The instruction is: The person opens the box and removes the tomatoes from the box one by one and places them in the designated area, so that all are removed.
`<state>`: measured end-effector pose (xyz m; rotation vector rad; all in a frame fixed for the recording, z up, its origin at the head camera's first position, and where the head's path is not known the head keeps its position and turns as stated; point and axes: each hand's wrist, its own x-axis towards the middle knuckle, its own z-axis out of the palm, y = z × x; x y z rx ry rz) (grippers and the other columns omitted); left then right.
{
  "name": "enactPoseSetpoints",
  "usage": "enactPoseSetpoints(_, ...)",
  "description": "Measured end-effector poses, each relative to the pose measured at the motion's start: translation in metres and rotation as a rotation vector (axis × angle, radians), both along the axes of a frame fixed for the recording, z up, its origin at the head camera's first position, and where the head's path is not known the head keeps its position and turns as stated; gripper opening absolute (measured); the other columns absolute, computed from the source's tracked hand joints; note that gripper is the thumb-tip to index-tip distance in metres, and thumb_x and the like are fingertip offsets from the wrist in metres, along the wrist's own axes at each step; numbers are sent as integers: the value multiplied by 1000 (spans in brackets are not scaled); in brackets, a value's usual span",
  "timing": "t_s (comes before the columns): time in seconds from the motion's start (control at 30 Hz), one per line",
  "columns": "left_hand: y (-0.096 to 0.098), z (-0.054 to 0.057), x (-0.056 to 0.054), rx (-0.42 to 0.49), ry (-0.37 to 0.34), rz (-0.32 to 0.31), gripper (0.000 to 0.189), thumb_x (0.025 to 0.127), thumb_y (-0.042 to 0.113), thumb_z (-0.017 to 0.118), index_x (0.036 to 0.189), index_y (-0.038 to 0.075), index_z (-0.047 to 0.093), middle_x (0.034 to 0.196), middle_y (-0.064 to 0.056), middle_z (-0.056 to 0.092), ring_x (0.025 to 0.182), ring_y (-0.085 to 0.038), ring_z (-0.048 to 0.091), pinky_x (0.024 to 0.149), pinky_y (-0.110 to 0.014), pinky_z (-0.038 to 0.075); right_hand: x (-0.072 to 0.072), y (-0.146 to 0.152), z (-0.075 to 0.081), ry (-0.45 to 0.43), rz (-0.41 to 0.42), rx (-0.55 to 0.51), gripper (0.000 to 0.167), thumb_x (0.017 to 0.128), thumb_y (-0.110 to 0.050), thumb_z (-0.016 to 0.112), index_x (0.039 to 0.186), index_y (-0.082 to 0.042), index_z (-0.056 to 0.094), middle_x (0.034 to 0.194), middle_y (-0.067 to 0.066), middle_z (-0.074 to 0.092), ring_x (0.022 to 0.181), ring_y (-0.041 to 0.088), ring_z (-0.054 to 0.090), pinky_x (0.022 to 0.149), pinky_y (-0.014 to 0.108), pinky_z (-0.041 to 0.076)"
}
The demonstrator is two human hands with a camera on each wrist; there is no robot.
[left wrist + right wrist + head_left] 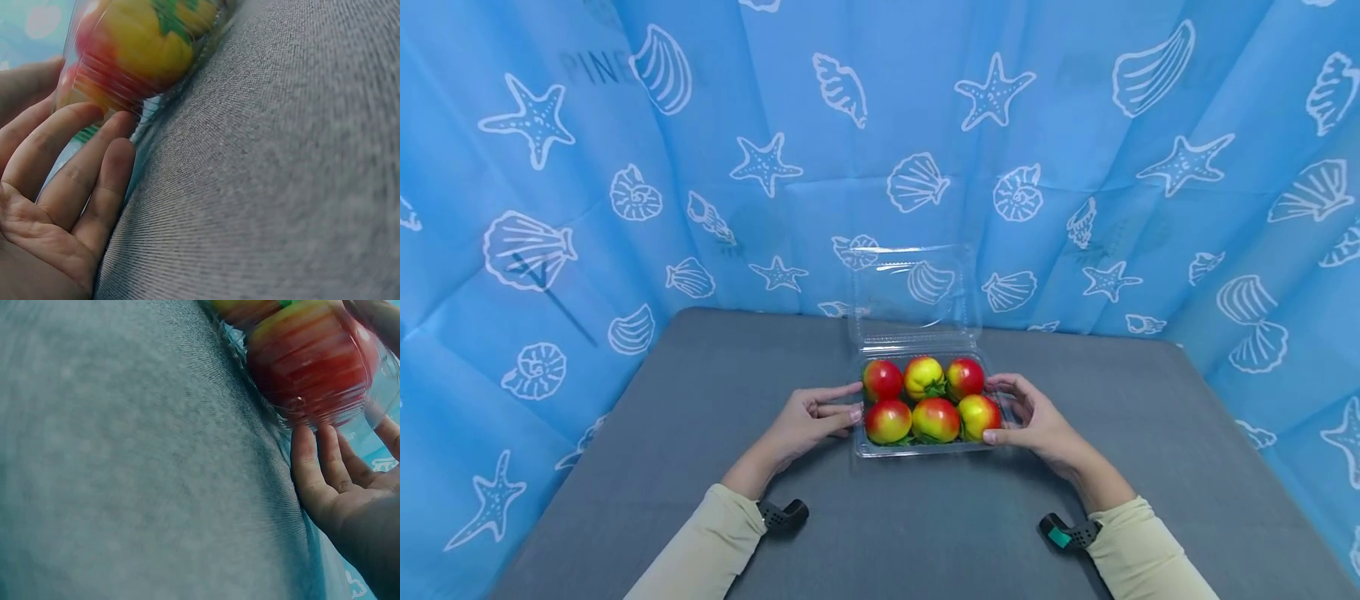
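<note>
A clear plastic clamshell box [917,451] lies on the table with its transparent lid [913,292] raised at the back. Inside sit several red-and-yellow fruits [936,419] with green leaves, in two rows. At the box's left side, my left hand [801,425] holds the wall, thumb and fingertips against it. My right hand [1037,421] grips the opposite side, its thumb by the front right corner and its fingers along the outer wall. In the left wrist view, the left fingers [81,172] meet the ribbed plastic. The right fingers [309,456] touch the wall low down.
A grey cloth-covered table [925,533] extends around the box. Behind it and along both sides hangs a blue curtain [880,150] with white shells and starfish. Dark bands [782,517] circle both wrists over beige sleeves.
</note>
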<state>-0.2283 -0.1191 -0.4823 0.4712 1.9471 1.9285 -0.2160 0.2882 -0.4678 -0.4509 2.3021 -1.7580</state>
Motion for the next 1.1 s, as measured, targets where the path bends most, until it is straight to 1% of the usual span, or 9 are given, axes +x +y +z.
enactPoseSetpoints(0.07,-1,0,0,-1,-1,-1,55,102,18,74,154,10,57,133,-22,72,111,-8,77,93,-38,65,0,0,0,-2,12,-12,81,91,-5,80,158,-8,35,159,26,40,130,9,57,99,24,58)
enactPoseSetpoints(0.13,-2,0,0,-2,1,-1,55,101,19,75,153,10,58,133,-22,72,110,-8,77,92,-37,65,0,0,-1,4,23,-27,85,93,-4,78,162,-9,29,159,29,39,127,6,58,98,25,58)
enactPoseSetpoints(0.3,-4,1,0,5,10,10,54,101,17,75,151,7,59,131,-23,72,106,-8,78,89,-36,66,-1,2,-2,16,38,-35,87,95,-3,75,165,-8,24,153,32,42,125,9,61,99,25,58)
enactPoseSetpoints(0.47,-5,2,0,11,12,26,53,100,14,75,150,5,60,128,-21,75,103,-8,79,88,-36,66,-2,4,-3,2,41,-40,88,95,-2,74,166,-11,22,152,26,45,124,10,62,100,25,57)
enactPoseSetpoints(0.77,-6,2,0,13,32,35,51,100,12,75,148,3,61,129,-21,75,105,-8,78,88,-32,65,0,4,-2,2,59,-69,85,96,-2,73,165,-7,24,143,23,49,121,14,64,99,26,58)
enactPoseSetpoints(0.93,-8,0,-2,13,52,30,49,99,11,75,146,3,63,132,-23,73,108,-8,77,88,-34,66,-2,6,-5,-31,44,-67,85,96,-1,73,165,-9,25,144,21,49,120,14,65,99,26,58)
enactPoseSetpoints(1.1,-9,-3,-3,9,89,28,46,99,9,75,144,2,65,136,-24,71,110,-9,76,88,-36,66,-2,7,-4,-72,40,-94,81,98,-2,70,165,-9,25,142,22,50,116,14,68,96,29,61)
